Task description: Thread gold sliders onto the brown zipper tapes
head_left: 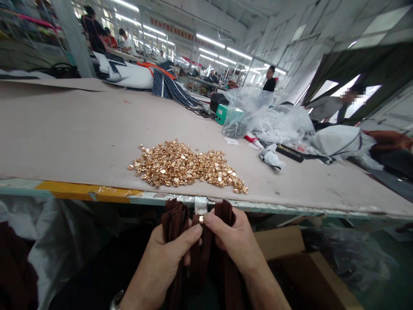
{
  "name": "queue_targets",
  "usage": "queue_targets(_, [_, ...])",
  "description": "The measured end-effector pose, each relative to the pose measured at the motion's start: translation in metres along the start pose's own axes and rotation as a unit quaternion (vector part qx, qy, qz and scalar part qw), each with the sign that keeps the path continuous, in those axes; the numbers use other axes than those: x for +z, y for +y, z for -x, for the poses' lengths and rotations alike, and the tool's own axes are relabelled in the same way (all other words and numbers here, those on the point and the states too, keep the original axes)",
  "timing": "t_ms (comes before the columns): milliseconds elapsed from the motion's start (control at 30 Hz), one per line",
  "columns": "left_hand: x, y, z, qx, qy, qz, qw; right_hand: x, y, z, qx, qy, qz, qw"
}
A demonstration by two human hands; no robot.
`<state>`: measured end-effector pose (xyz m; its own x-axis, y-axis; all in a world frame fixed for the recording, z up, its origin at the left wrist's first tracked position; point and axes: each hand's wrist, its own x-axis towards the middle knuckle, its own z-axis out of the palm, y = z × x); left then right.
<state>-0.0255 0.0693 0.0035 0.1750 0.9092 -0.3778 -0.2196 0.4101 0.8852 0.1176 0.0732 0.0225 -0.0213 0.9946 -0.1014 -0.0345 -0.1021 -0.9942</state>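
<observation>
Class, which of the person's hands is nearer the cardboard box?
Right. The right hand, gripping the brown fabric, sits just beside the cardboard box; the left hand grips the same fabric on its far side.

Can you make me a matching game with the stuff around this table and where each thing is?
Things:
1. pile of small shiny gold metal pieces
2. bundle of dark brown fabric strips
3. small green box
4. brown cardboard box

Places:
A. below the beige table, on the right
B. gripped by the left hand and right hand
C. on the table, near its front edge
D. far back, beside crumpled clear plastic bags

Pairs: 1-C, 2-B, 3-D, 4-A
</observation>
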Motion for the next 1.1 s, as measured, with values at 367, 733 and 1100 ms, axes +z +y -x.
queue_targets(367, [0.001,-0.004,-0.003,-0.050,-0.022,0.129,0.990,0.019,-0.014,-0.014,-0.193,0.182,0.418,0.869])
queue_targets(733, [0.006,-0.003,-0.008,-0.056,0.013,0.089,0.994,0.014,-0.032,-0.022,-0.135,0.004,0.244,0.960])
queue_targets(1100, [0.001,-0.023,-0.004,-0.023,-0.032,0.057,0.998,-0.047,-0.020,0.002,-0.064,0.126,0.135,0.981])
